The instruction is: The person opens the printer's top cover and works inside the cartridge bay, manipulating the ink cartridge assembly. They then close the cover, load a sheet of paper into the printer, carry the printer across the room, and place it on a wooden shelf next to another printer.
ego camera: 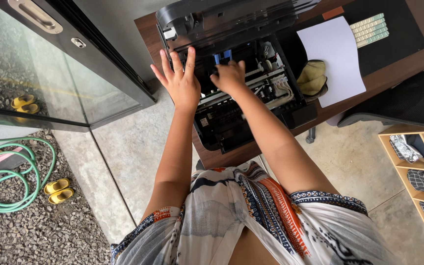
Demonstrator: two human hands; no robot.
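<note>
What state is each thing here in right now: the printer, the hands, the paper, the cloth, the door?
Printer: lid raised, insides exposed.
Left hand: fingers spread, flat on the printer's edge.
Right hand: curled, reaching inside the printer.
White paper: lying flat on the desk.
Yellow cloth: crumpled.
Glass door: cannot tell.

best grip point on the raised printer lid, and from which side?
Probably the front edge of the lid, near its left corner, approached from the person's side. It is tilted up above the open printer, so that edge is free, and the left hand already rests there with fingers spread. The right hand occupies the interior.
</note>
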